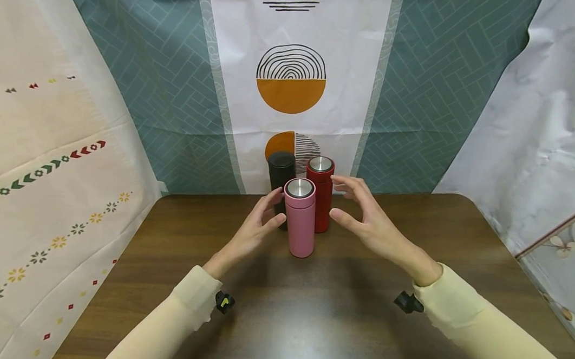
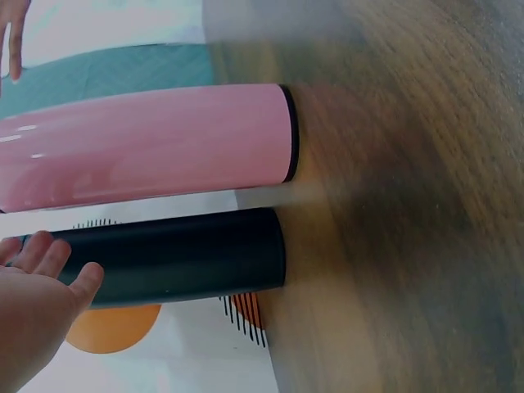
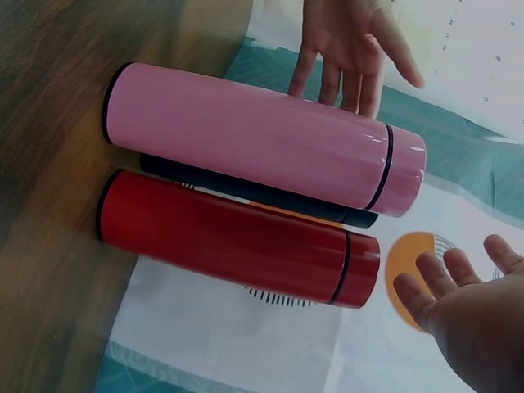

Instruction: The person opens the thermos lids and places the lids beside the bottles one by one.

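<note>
A pink thermos bottle (image 1: 301, 229) with a silver-topped lid stands upright in front of a black thermos bottle (image 1: 281, 171) and a red thermos bottle (image 1: 322, 203). Just left of the pink one is my left hand (image 1: 260, 221), fingers spread and relaxed; whether a fingertip touches the bottle I cannot tell. My right hand (image 1: 363, 216) hovers to the right of the red bottle, thumb and fingers apart with nothing between them. In the right wrist view, most of the black bottle (image 3: 254, 192) is hidden behind the other two.
All the bottles stand on a brown wooden table (image 1: 309, 327), near its back edge. Behind it hangs a green and white patterned cloth (image 1: 290, 120). An embroidered cream cloth (image 1: 46, 215) hangs at the left, a whitish cloth (image 1: 554, 117) at the right.
</note>
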